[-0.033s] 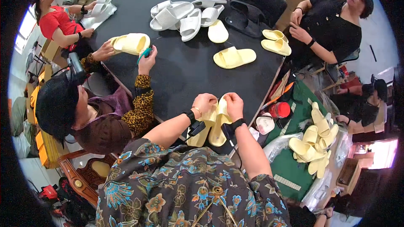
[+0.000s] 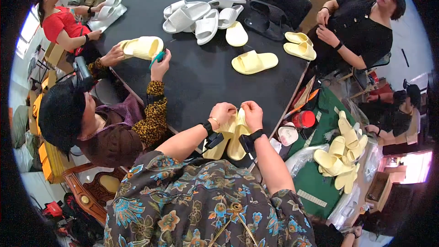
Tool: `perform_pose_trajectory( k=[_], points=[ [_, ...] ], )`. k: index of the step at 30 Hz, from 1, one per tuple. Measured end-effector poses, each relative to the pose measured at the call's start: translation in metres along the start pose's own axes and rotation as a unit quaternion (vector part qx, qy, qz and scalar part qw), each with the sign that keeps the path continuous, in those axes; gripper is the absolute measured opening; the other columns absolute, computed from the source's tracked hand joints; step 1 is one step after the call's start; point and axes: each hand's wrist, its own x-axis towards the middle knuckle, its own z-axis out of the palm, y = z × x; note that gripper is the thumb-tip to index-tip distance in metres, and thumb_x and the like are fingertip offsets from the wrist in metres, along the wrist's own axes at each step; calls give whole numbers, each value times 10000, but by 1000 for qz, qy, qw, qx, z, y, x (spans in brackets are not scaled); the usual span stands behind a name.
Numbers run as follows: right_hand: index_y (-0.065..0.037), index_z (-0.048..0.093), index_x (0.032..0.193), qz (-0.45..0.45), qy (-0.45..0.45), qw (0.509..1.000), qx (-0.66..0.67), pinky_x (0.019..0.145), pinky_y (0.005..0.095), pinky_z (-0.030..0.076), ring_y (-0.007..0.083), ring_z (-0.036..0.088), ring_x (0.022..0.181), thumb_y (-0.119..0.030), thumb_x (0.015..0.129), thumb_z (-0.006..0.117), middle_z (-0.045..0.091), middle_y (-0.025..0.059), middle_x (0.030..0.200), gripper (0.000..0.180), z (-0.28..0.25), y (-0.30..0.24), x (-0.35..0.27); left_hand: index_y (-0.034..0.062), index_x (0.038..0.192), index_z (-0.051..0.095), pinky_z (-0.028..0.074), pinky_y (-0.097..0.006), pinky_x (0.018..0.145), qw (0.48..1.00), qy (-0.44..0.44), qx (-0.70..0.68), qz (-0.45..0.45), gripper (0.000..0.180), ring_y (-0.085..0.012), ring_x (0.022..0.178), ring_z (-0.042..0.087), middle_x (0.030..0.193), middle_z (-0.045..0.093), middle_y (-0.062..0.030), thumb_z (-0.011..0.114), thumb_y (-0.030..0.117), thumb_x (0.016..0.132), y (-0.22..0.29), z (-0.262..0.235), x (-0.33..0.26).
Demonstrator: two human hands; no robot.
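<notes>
A pair of pale yellow slippers lies side by side at the near edge of the dark table [image 2: 196, 75], toes pointing away from me. My left hand [image 2: 222, 113] is closed on the ribbed strap of the left slipper [image 2: 215, 150]. Pinched fingers of my right hand [image 2: 252, 114] are at the far end of the right slipper [image 2: 236, 148], close to the left hand's fingertips. What exactly lies between those fingertips is too small to make out.
Beyond my hands lie a single yellow slipper [image 2: 255, 62], several grey slippers [image 2: 187, 17] and black slippers [image 2: 264, 20]. At left a co-worker holds a yellow slipper [image 2: 142, 47] and green-handled snips [image 2: 157, 59]. A red-lidded jar [image 2: 305, 119] and piled yellow slippers [image 2: 340, 155] are at right.
My right hand and wrist have shifted very slightly to the left. The slippers and my left hand look almost unmoved.
</notes>
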Motion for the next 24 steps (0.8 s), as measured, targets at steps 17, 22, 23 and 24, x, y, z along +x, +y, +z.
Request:
perform_pose_trajectory(
  k=[17,22,23,24],
  points=[
    [-1,650,866,-18,-57,993,-99,631,257,467,116,578,659,-106,831,602,638,55,722,121,7,-1,-17,97,877,702,490,-393,737,999,10,46,13,183,-314,813,619,837,651,-139,615,223,778,-9,5,-11],
    [-3,653,865,-29,-70,993,-91,616,262,467,120,579,652,-124,824,608,638,60,715,135,7,1,-18,99,888,703,491,-391,740,999,5,34,16,185,-307,816,621,845,654,-136,612,219,781,-12,5,-11],
    [-3,653,865,-29,-69,993,-94,615,262,467,121,580,652,-124,823,608,640,62,716,135,7,0,-19,99,886,703,491,-388,742,999,8,29,17,184,-306,817,620,845,654,-135,612,220,782,-13,5,-11],
    [-4,654,865,-30,-67,993,-97,615,262,466,122,581,652,-123,822,609,641,63,717,135,7,1,-19,98,885,703,490,-386,743,999,11,25,18,183,-304,818,620,845,654,-133,611,220,783,-14,5,-12]
  ],
)
